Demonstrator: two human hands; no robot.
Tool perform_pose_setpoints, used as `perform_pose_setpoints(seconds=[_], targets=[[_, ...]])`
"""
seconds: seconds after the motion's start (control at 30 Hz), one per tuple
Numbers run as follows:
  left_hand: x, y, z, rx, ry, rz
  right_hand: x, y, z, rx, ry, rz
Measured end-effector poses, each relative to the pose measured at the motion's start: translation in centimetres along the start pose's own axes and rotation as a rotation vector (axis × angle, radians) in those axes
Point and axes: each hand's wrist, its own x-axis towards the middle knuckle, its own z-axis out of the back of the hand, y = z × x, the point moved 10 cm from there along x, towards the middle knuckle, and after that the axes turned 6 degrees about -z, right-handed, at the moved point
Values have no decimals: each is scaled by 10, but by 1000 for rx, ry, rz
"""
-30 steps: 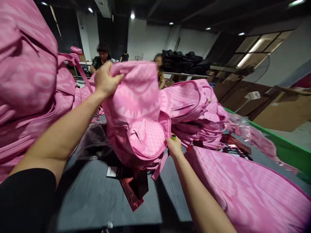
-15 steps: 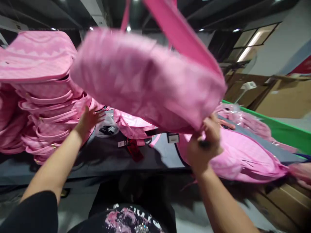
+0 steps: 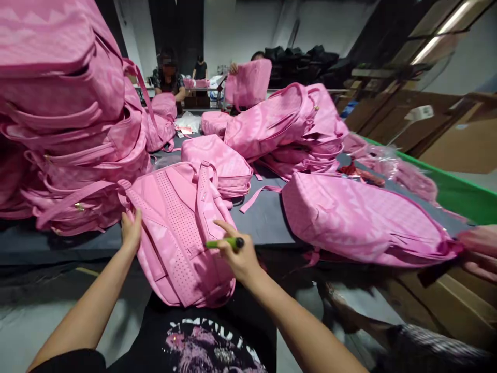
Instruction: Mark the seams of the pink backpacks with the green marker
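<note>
A pink backpack leans at the near table edge, its padded back panel and shoulder straps facing up toward me. My left hand grips its left side, with part of the fingers hidden against the fabric. Over the backpack's right side is my right hand, closed on a green marker pen with a black end. The index finger of that hand reaches out over the right strap. Directly behind lies another pink backpack.
A tall stack of pink backpacks rises at my left. More backpacks are piled farther back. At the right, another person's hand holds the end of a pink backpack. Other people work beyond the grey table.
The backpack has come down from in front of my face to the table edge, back panel up. My left hand has moved from open air onto its side. The view has tilted.
</note>
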Motion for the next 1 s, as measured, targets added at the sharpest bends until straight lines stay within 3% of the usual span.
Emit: perform_pose_setpoints(seconds=[0.1, 0.17, 0.2, 0.27, 0.37, 0.43, 0.5, 0.6, 0.67, 0.73, 0.8, 0.9, 1.0], targets=[[-37, -28, -19, 380, 7, -384, 48, 10, -82, -77, 201, 105], [-68, -33, -54, 666, 168, -665, 58, 4, -124, -348, 318, 206], [-83, -26, -69, 780, 256, -766, 57, -7, -133, -473, 353, 225], [-102, -8, -83, 914, 376, -878, 48, -38, -118, -635, 325, 180], [-117, 8, -79, 1012, 394, -982, 21, -84, -50, -796, 93, 8], [-124, 0, -77, 1010, 391, -1076, -1, -109, -11, -884, -77, -118], [-129, -26, -85, 945, 405, -1213, -21, -126, 7, -823, -212, -204], [-134, -84, -124, 779, 495, -1488, -42, -138, 3, -602, -346, -216], [-123, -111, -167, 798, 609, -1566, -49, -141, -8, -529, -357, -213], [-110, -120, -209, 906, 747, -1586, -54, -143, -15, -510, -335, -227], [-105, -118, -236, 978, 884, -1595, -57, -144, -17, -508, -312, -248], [-107, -113, -245, 943, 1049, -1606, -60, -147, -15, -499, -286, -267], [-81, -129, -238, 923, 1064, -1550, -63, -149, -15, -478, -262, -267]])
